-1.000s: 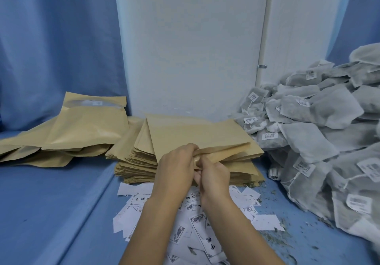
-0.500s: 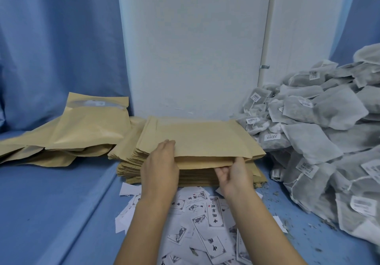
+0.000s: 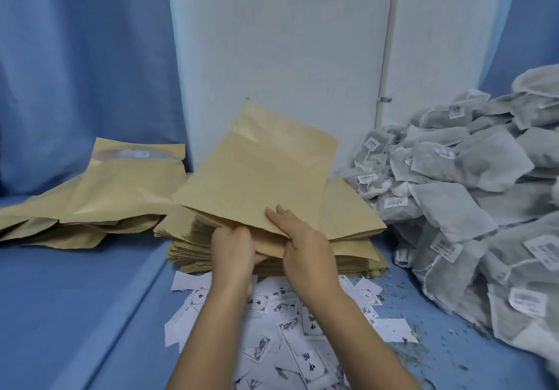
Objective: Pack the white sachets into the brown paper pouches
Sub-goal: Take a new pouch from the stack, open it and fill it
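Brown pouch flat, held above pouch stack

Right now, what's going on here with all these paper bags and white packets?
A person is packing by hand. The left hand and the right hand both grip the near edge of one flat brown paper pouch, tilted up above the stack of pouches. The heap of white sachets lies to the right, with neither hand on it. Bulkier pouches lie to the left, and printed paper slips are scattered in front.
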`<state>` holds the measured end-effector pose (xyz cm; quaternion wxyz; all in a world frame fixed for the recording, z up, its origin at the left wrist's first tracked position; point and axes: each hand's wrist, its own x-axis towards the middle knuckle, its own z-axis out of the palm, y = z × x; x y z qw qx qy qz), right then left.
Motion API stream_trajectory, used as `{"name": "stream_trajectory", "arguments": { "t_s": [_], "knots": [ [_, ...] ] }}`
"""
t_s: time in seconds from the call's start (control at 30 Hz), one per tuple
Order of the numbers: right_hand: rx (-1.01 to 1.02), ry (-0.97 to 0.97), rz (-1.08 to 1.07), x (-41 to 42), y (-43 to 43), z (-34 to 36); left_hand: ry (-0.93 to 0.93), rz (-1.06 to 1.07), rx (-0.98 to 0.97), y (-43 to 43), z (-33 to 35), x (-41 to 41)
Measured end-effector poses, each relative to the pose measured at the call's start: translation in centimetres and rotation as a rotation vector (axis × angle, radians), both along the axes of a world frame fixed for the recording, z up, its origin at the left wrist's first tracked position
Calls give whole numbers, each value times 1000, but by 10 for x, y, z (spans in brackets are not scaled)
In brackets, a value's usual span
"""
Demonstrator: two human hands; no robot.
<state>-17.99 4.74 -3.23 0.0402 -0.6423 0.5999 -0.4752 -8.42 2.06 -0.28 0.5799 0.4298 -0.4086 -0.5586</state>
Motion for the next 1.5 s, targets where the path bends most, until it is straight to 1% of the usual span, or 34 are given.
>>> {"name": "stream_trajectory", "arguments": {
  "t_s": [0.03,0.13,0.17,0.23,0.27,0.33,0.4,0.43,0.5,0.57,0.67,0.73,0.8,0.93,1.07,1.13,1.23,1.4,1.43,1.5],
  "knots": [
    [-31,-18,-16,0,0,-2,-26,24,-5,-2,-3,2],
    [-236,-232,-90,-1,1,-3,-74,13,47,-7,-10,1],
    [-305,-274,-100,-1,2,-2,-108,5,67,-9,-14,-2],
    [-400,-296,-93,0,3,-2,-142,-31,103,-8,-18,-7],
    [-410,-305,-89,0,3,-1,-116,-52,105,-7,-20,-8],
    [-356,-360,-127,-3,5,3,16,-89,104,-7,-18,-8],
    [-262,-424,-226,-9,7,6,137,-92,113,-9,-12,-2],
    [-222,-468,-255,-13,7,7,166,-73,112,-11,-11,2],
    [-190,-582,-243,-21,7,8,202,3,77,-16,-12,9],
    [-189,-653,-218,-25,7,9,149,105,-37,-18,-14,13],
    [-194,-737,-213,-28,4,8,-20,203,-303,-17,-16,17],
    [-206,-785,-182,-28,3,7,-86,199,-422,-15,-16,17],
    [-237,-812,-146,-27,3,8,-203,198,-490,-14,-18,15],
    [-276,-814,-124,-21,5,11,-394,60,-623,-10,-21,7],
    [-302,-855,-104,-19,6,12,-391,-46,-749,-4,-20,2],
    [-341,-890,-80,-18,7,12,-376,-25,-793,-1,-19,-1],
    [-404,-936,-113,-22,5,13,-318,48,-792,3,-17,-5],
    [-443,-1028,-211,-27,3,8,-298,88,-761,6,-19,-10],
    [-425,-1054,-224,-32,3,10,-299,94,-752,6,-19,-11],
    [-294,-1068,-214,-45,1,17,-305,106,-747,8,-20,-11]
  ]
}}
